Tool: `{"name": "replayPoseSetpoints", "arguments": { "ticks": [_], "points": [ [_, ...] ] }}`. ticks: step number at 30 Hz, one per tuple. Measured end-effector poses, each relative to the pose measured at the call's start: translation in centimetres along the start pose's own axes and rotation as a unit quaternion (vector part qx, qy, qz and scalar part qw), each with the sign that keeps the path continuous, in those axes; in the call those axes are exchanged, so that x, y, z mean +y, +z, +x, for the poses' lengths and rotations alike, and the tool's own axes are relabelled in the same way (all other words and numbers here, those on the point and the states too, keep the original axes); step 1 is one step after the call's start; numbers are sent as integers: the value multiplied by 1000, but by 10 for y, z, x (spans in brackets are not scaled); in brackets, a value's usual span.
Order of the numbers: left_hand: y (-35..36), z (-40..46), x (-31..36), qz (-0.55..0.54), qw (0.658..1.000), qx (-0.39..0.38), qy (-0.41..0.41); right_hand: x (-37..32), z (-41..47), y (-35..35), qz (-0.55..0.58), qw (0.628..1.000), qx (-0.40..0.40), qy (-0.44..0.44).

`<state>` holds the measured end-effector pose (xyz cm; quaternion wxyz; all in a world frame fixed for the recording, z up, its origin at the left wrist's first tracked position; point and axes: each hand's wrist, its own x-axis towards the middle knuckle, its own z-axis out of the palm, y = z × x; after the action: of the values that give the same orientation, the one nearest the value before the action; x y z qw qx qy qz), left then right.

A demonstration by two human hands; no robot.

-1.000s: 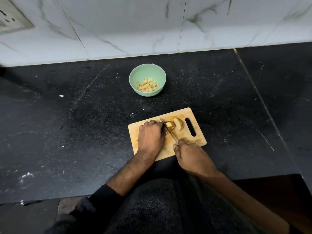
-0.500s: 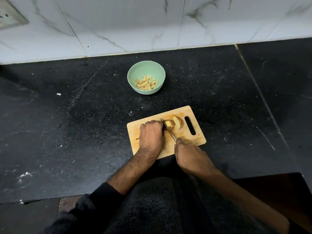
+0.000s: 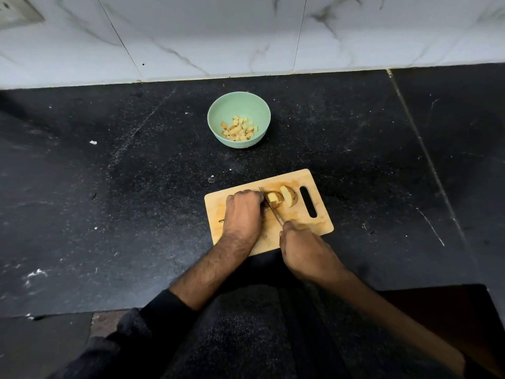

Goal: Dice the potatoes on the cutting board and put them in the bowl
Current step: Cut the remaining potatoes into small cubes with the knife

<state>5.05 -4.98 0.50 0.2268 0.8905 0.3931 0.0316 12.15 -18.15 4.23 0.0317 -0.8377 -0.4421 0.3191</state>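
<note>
Head view, looking down on a black stone counter [image 3: 109,203] backed by white marble wall tiles [image 3: 218,34].

Wooden cutting board [image 3: 306,228] lay near the counter's front edge, slightly skewed, its handle slot [image 3: 308,202] at the right end.

Left hand [image 3: 243,212] rested knuckles-up on the left half of the board, fingers curled down at the blade's left side. What it pinned there was hidden under the fingers; probably a potato piece, but the view did not settle it.

Right hand [image 3: 303,247] was wrapped round the knife handle at the board's near edge, handle itself hidden in the fist. Knife [image 3: 270,206] ran from that fist diagonally up and left, blade tip beside the left fingertips, edge down on the board.

Potato pieces [image 3: 281,199] sat just right of the blade, between it and the slot: a pale cut chunk against the blade and a slice with brown skin leaning beside it.

Green bowl [image 3: 257,105] stood on the counter beyond the board, well apart from it, with a small heap of diced potato [image 3: 238,129] in its bottom.

Dark sleeve [image 3: 161,315] covered the left forearm below the elbow.
</note>
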Motion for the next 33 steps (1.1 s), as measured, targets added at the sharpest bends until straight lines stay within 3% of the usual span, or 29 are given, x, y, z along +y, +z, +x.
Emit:
{"name": "replayPoseSetpoints", "arguments": {
  "ticks": [10,18,33],
  "points": [
    [-2,-6,8,48,999,3,6,0,3,-6,-6,1000,-27,10],
    [-5,-2,7,-15,1000,-13,-21,2,9,-1,8,1000,-15,1],
    [6,-2,0,-46,998,10,-36,14,3,12,60,995,-70,26]
  ]
}}
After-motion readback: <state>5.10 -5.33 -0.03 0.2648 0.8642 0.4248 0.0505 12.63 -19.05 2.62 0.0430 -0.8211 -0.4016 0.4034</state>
